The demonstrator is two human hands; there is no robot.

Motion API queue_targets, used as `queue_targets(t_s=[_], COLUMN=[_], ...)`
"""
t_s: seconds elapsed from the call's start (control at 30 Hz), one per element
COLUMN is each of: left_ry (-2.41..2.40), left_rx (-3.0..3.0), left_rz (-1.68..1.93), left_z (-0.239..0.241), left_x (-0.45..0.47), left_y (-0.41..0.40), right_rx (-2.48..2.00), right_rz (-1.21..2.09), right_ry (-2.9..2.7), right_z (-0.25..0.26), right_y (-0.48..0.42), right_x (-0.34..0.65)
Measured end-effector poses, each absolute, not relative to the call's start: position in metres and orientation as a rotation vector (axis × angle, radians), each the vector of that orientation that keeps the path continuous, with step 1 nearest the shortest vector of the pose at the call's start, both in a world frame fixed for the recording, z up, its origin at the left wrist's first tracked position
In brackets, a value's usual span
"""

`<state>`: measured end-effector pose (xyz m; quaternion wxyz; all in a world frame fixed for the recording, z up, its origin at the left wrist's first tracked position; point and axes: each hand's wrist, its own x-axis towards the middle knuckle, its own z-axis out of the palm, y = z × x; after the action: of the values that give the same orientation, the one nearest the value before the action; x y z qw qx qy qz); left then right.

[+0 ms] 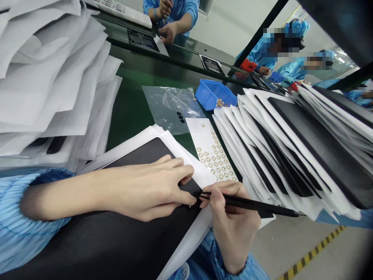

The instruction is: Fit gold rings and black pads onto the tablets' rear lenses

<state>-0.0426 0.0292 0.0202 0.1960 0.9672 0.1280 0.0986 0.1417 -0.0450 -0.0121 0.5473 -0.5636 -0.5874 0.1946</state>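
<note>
A flat black panel (116, 241) lies in front of me on white paper sheets. My left hand (157, 186) rests across it, fingers apart, with a fingertip pressed beside a small dark round part (197, 194) near the panel's right corner. My right hand (233, 217) grips black tweezers (262, 205), whose tips reach that round part. Whether the tips pinch it is too small to tell. Just beyond my right hand lies a white sheet (194, 130) bearing many gold rings.
Paper-interleaved black panels (314, 144) stack high on the right; a tall pile of white paper (52, 70) stands left. Behind are a clear plastic bag (166, 101) with black rings on it and a blue bin (208, 95) of small parts. Co-workers sit across the green bench (128, 85).
</note>
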Motion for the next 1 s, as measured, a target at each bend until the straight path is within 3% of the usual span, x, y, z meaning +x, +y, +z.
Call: queue_targets(t_s=[0.57,1.0], left_ry=[0.331,0.346], left_rx=[2.718,2.707], left_rz=[0.309,0.228], left_z=[0.023,0.024], left_x=[-0.044,-0.043], left_y=[0.029,0.029], right_rx=[-1.291,-1.329], right_rz=[0.659,0.569], right_ry=[-1.490,-1.474], right_z=[-0.007,-0.006], right_y=[-0.039,-0.040], right_x=[0.152,0.148])
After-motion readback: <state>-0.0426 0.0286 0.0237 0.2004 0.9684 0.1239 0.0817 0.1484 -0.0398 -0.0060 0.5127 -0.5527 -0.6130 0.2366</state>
